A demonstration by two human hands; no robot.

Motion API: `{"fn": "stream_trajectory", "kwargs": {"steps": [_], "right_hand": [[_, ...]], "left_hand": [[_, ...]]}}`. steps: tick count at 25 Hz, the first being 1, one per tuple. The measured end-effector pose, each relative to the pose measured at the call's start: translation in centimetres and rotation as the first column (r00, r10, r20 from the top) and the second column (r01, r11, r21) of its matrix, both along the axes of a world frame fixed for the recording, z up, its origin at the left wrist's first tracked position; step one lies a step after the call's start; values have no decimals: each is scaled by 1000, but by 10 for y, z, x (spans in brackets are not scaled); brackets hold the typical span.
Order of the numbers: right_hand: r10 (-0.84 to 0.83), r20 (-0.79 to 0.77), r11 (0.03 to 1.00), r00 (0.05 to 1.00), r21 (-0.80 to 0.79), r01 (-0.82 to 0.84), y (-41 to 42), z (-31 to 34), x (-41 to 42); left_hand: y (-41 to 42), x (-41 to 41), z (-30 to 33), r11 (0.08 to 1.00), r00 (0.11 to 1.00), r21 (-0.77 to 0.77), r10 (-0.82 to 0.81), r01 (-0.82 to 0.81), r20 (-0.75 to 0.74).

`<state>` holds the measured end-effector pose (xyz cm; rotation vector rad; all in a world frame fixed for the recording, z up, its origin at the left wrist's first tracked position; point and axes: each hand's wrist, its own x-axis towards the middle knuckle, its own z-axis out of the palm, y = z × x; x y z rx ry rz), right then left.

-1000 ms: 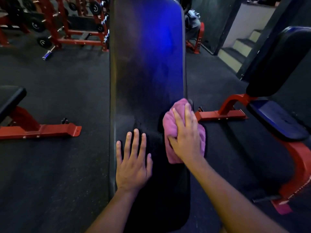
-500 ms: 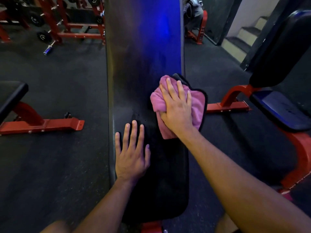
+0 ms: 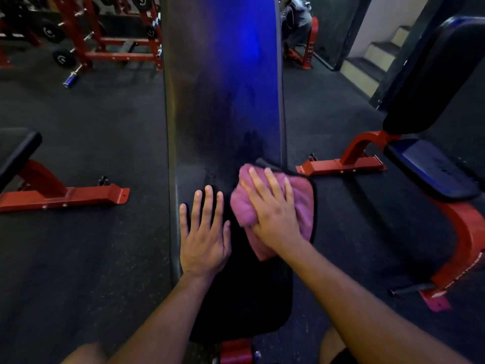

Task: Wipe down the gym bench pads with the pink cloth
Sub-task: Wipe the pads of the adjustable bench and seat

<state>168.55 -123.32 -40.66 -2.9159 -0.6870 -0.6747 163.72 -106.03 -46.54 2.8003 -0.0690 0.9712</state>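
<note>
A long black bench pad point(image 3: 223, 88) with a blue sheen runs away from me down the middle of the view. The pink cloth point(image 3: 301, 200), bunched and dark-edged, lies on the pad's right side and hangs slightly over its right edge. My right hand point(image 3: 273, 208) lies flat on top of the cloth with straight fingers, pressing it onto the pad. My left hand point(image 3: 203, 232) rests flat on the pad just left of the cloth, fingers spread and holding nothing.
A second bench with a red frame point(image 3: 462, 232) and black pads stands to the right. Another red-framed bench point(image 3: 60, 197) sits at the left. Red weight racks point(image 3: 105, 35) stand at the back left, steps point(image 3: 372, 59) at the back right. A seated person point(image 3: 296, 19) is behind the pad.
My right hand first slid the cloth up the pad, then drew it back toward me along the right edge. My left hand has stayed flat in place.
</note>
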Motion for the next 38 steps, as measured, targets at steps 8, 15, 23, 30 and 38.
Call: {"fn": "stream_trajectory", "kwargs": {"steps": [8, 15, 23, 30, 38], "right_hand": [[60, -93, 985, 994, 166, -44, -12, -16, -34], [-49, -163, 462, 985, 871, 167, -68, 3, -12], [3, -303, 470, 953, 842, 266, -26, 58, 94], [35, -515, 498, 856, 752, 432, -55, -67, -55], [-75, -392, 511, 917, 775, 372, -32, 39, 67]], "left_hand": [[0, 0, 3, 1000, 1000, 4, 4, -4, -11], [-2, -1, 4, 1000, 1000, -11, 5, -5, -19], [-1, 2, -1, 1000, 1000, -19, 3, -3, -5], [-2, 0, -2, 1000, 1000, -8, 7, -7, 26], [-1, 1, -3, 1000, 1000, 4, 14, -14, 11]]}}
